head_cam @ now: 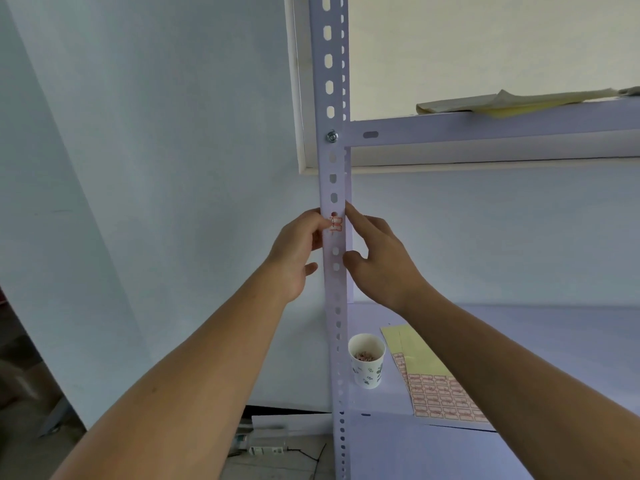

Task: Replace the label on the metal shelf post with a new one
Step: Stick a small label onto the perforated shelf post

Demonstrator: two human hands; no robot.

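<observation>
A white perforated metal shelf post (333, 98) runs upright through the middle of the view. A small white label with red borders (336, 224) is stuck on its front face at hand height. My left hand (298, 251) is at the post's left side, with its fingertips on the label's left edge. My right hand (377, 258) rests against the post's right edge, index finger pointing up beside the label and thumb touching the post lower down. A sheet of red-bordered labels (440, 396) on yellow backing lies on the lower shelf.
A paper cup (367, 362) with small scraps inside stands on the lower shelf (519, 341) next to the post. Folded paper (512, 102) lies on the upper shelf (485, 128). A pale wall is at the left, with clutter on the floor below.
</observation>
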